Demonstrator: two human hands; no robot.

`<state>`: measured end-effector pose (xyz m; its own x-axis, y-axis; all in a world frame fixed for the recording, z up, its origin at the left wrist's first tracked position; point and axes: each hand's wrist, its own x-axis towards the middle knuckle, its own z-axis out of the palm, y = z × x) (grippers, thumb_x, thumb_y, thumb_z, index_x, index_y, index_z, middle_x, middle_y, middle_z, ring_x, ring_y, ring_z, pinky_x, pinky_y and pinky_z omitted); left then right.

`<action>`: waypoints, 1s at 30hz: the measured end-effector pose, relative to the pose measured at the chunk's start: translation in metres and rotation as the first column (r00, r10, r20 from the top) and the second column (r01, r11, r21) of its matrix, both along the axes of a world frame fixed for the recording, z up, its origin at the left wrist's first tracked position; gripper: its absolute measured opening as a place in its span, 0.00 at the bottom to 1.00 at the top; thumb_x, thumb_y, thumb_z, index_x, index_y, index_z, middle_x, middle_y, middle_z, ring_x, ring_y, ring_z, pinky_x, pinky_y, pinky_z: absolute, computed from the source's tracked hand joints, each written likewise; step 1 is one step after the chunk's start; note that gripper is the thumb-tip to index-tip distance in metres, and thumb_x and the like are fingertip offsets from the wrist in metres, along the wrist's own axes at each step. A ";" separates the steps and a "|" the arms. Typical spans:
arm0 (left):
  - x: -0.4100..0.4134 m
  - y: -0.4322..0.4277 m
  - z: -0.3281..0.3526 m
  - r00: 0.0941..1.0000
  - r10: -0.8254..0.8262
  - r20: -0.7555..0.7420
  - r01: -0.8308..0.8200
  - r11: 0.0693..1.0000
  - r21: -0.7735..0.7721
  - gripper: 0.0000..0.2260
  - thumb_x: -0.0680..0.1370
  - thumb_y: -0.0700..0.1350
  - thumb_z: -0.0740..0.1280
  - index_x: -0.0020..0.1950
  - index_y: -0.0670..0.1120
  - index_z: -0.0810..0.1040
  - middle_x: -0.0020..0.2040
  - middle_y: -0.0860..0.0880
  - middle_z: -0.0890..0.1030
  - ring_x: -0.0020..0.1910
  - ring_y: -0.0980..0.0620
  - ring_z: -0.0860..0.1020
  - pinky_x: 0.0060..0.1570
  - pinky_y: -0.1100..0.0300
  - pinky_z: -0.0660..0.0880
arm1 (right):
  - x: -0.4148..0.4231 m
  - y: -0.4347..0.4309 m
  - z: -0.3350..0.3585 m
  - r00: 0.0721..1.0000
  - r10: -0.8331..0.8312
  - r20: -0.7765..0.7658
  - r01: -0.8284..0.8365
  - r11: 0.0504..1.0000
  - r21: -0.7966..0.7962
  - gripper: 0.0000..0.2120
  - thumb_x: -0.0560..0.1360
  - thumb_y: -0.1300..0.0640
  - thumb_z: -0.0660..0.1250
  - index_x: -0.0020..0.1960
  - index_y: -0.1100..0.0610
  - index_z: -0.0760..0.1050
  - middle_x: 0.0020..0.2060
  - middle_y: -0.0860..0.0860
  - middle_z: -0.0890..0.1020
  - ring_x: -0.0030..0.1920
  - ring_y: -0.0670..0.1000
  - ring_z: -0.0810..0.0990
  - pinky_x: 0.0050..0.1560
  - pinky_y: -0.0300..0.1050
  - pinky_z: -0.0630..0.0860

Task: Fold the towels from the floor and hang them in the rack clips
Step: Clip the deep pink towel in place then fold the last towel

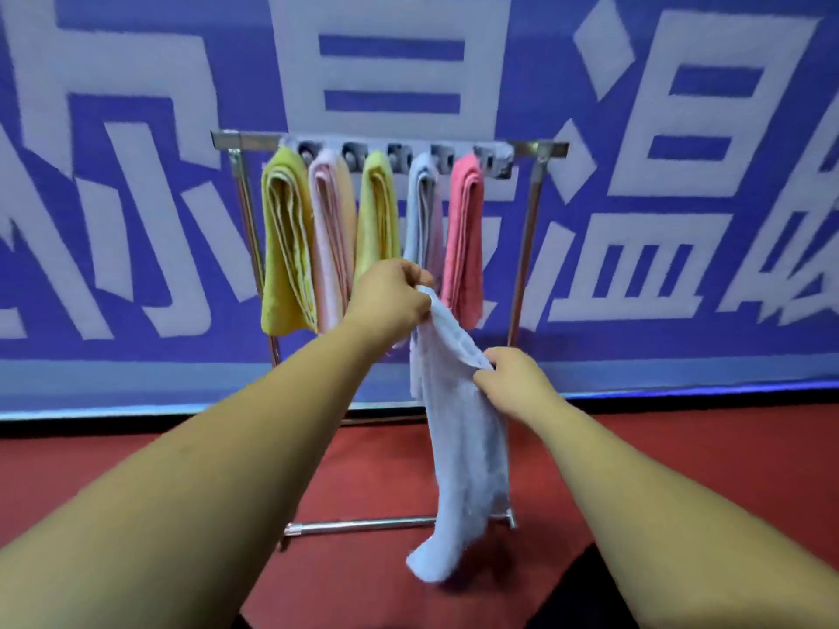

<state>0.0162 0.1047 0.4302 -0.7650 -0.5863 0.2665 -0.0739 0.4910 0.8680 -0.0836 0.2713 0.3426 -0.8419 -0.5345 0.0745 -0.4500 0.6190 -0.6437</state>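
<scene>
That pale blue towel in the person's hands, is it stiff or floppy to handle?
Probably floppy: the pale blue towel droops limply below the left hand and right hand. Likely light, since finger pinches hold it up.

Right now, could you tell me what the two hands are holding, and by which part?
Both hold the light blue towel: the left hand pinches its top corner, the right hand grips an edge lower down.
</scene>
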 end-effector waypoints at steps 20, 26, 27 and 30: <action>0.048 0.015 0.157 0.999 0.002 0.036 0.000 0.999 -0.054 0.06 0.80 0.41 0.73 0.45 0.40 0.82 0.41 0.39 0.83 0.38 0.42 0.83 0.43 0.47 0.87 | -0.023 0.046 0.124 0.980 -0.074 -0.182 0.063 0.996 -0.063 0.10 0.79 0.59 0.64 0.41 0.59 0.80 0.37 0.56 0.82 0.38 0.56 0.78 0.41 0.52 0.79; 0.027 0.014 0.156 0.996 -0.081 0.026 0.081 0.997 -0.003 0.07 0.81 0.42 0.73 0.46 0.39 0.82 0.38 0.42 0.82 0.35 0.45 0.83 0.43 0.49 0.87 | -0.022 0.029 0.131 0.995 -0.011 -0.103 0.006 0.999 -0.049 0.10 0.77 0.57 0.67 0.43 0.61 0.83 0.38 0.59 0.84 0.37 0.53 0.77 0.41 0.53 0.78; 0.022 0.011 0.155 0.993 -0.113 0.031 0.113 0.994 -0.001 0.07 0.81 0.42 0.73 0.44 0.41 0.82 0.37 0.43 0.81 0.35 0.46 0.83 0.43 0.50 0.87 | -0.021 0.024 0.135 0.998 0.027 -0.065 -0.033 0.995 -0.096 0.08 0.76 0.59 0.68 0.42 0.63 0.82 0.35 0.58 0.82 0.36 0.53 0.75 0.40 0.52 0.76; 0.012 0.009 0.150 0.971 -0.225 0.080 0.226 0.974 -0.008 0.07 0.81 0.44 0.73 0.47 0.41 0.82 0.39 0.42 0.82 0.37 0.47 0.83 0.41 0.54 0.85 | -0.009 0.013 0.156 0.934 0.287 0.212 -0.158 0.866 -0.474 0.05 0.77 0.67 0.68 0.47 0.62 0.82 0.37 0.58 0.81 0.34 0.53 0.77 0.40 0.49 0.77</action>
